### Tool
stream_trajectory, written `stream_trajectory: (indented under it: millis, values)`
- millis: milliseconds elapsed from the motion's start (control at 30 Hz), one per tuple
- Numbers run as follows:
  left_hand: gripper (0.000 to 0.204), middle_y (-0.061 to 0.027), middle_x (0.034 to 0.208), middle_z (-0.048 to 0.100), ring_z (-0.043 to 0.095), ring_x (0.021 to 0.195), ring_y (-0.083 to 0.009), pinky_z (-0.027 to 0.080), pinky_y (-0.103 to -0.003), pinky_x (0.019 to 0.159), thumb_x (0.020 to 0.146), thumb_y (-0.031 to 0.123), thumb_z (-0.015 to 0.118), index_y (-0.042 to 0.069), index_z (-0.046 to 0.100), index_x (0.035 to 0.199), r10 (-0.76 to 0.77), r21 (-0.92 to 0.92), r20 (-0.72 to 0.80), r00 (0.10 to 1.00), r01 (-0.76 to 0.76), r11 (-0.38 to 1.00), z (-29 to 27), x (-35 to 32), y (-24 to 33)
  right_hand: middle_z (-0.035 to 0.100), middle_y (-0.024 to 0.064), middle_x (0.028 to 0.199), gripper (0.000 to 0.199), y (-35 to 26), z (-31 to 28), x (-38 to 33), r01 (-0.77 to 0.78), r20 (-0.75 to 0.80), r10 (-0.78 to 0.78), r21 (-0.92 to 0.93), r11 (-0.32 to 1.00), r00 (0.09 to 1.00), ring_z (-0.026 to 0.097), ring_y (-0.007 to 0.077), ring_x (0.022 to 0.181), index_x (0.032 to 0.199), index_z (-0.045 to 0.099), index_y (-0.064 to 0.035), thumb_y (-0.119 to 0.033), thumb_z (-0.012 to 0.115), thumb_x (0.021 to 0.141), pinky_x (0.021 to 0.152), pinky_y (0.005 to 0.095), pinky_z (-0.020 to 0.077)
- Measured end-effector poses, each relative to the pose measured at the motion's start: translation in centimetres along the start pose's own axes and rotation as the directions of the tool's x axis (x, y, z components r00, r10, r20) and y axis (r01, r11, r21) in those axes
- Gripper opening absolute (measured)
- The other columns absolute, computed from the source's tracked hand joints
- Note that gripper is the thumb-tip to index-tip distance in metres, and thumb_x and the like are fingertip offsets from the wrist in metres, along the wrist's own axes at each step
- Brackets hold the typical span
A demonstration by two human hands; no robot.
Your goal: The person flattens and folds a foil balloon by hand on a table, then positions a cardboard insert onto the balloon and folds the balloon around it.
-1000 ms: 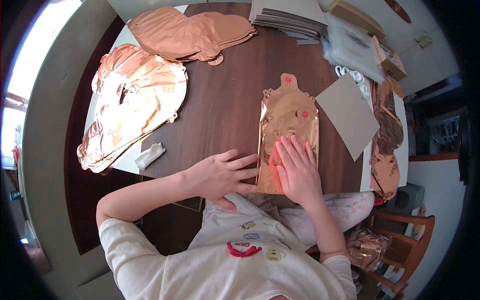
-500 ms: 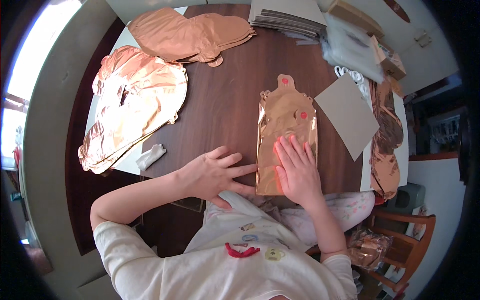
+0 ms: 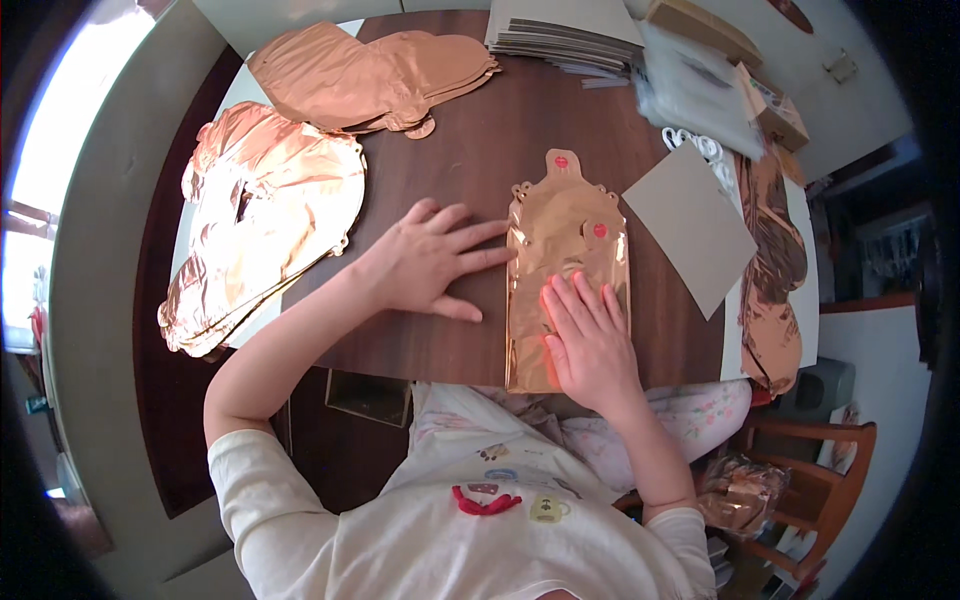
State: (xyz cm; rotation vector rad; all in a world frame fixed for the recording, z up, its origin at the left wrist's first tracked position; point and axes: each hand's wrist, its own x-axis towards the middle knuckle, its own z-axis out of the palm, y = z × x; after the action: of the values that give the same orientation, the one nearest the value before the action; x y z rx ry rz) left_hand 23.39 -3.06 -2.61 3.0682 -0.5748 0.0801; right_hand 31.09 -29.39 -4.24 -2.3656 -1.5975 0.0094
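Observation:
A rose-gold foil balloon (image 3: 568, 212), folded into a long flat rectangle, lies on the brown table in front of me. Small loops and a tab with a red mark stick out at its far end, and a second red mark shows on a small flap. My right hand (image 3: 590, 335) rests flat on the near half of the foil, fingers stretched out. Spread on the table beside it, my left hand (image 3: 432, 255) has its fingertips at the foil's left edge. Neither hand grasps anything.
Flat foil balloons lie at the left (image 3: 275, 185) and in a pile at the far left (image 3: 375, 75). A grey card (image 3: 690, 230) sits right of the folded foil. Farther back are a stack of grey cards (image 3: 565, 35) and clear plastic bags (image 3: 695, 90). More foil (image 3: 770, 290) lies at the right edge.
My left hand has slid away from me along the foil's left edge, and its forearm now covers where a crumpled white piece lay. My right hand stays in nearly the same place.

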Motion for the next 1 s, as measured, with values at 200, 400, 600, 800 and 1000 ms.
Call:
stream_trajectory:
  millis: [200,400,600,800,1000]
  values:
    - [0.079,-0.0021,0.142,0.039,0.042,0.119,-0.0291,0.035,-0.048,0.095,0.077,0.068,0.048,0.022,0.038,0.140,-0.052,0.033,-0.003,0.999,0.052,0.998,0.6,1.7,-2.4,0.043,0.0081,0.139,0.051,0.0,0.0,0.0,0.003,-0.006,-0.003,-0.005,1.000,1.000,0.035,0.0267,0.132,0.133,0.046,-0.0073,-0.027,0.055,0.087,0.110,0.0460,0.0223]
    - [0.072,-0.0043,0.140,0.042,0.041,0.123,-0.0282,0.035,-0.045,0.097,0.082,0.063,0.048,0.015,0.044,0.136,-0.096,0.087,-0.089,0.991,0.104,0.991,0.5,2.3,-2.3,0.041,0.0093,0.141,0.056,-0.3,-0.1,-0.2,0.012,-0.006,-0.012,0.034,0.999,1.000,0.033,0.0298,0.133,0.135,0.045,-0.0108,-0.032,0.057,0.085,0.109,0.0482,0.0227]
    - [0.063,-0.0201,0.126,0.048,0.046,0.119,-0.0359,0.038,-0.045,0.100,0.075,0.032,0.068,-0.003,0.050,0.123,-0.190,-0.306,-0.248,0.950,0.110,0.946,0.1,1.3,6.6,0.040,0.0080,0.142,0.061,-0.1,0.0,-0.1,-0.013,0.009,0.013,0.023,1.000,1.000,0.033,0.0274,0.134,0.132,0.048,-0.0105,-0.044,0.058,0.083,0.111,0.0485,0.0196]
    - [0.083,-0.0209,0.139,0.039,0.036,0.131,-0.0332,0.029,-0.045,0.108,0.080,0.052,0.058,-0.004,0.036,0.136,-0.136,-0.194,-0.047,0.990,0.124,0.973,0.6,-1.4,14.7,0.043,0.0064,0.140,0.052,0.2,0.4,0.0,0.026,-0.065,-0.030,-0.051,0.998,0.997,0.034,0.0250,0.133,0.132,0.049,-0.0105,-0.034,0.054,0.086,0.111,0.0473,0.0205]
    - [0.093,-0.0237,0.142,0.035,0.032,0.134,-0.0366,0.026,-0.048,0.109,0.077,0.064,0.053,-0.004,0.035,0.137,-0.220,-0.084,0.038,0.975,0.222,0.971,0.9,-1.3,14.3,0.043,0.0060,0.140,0.050,0.7,0.6,0.7,0.028,-0.099,-0.030,-0.017,0.999,0.995,0.035,0.0262,0.133,0.133,0.047,-0.0104,-0.031,0.052,0.088,0.110,0.0496,0.0210]
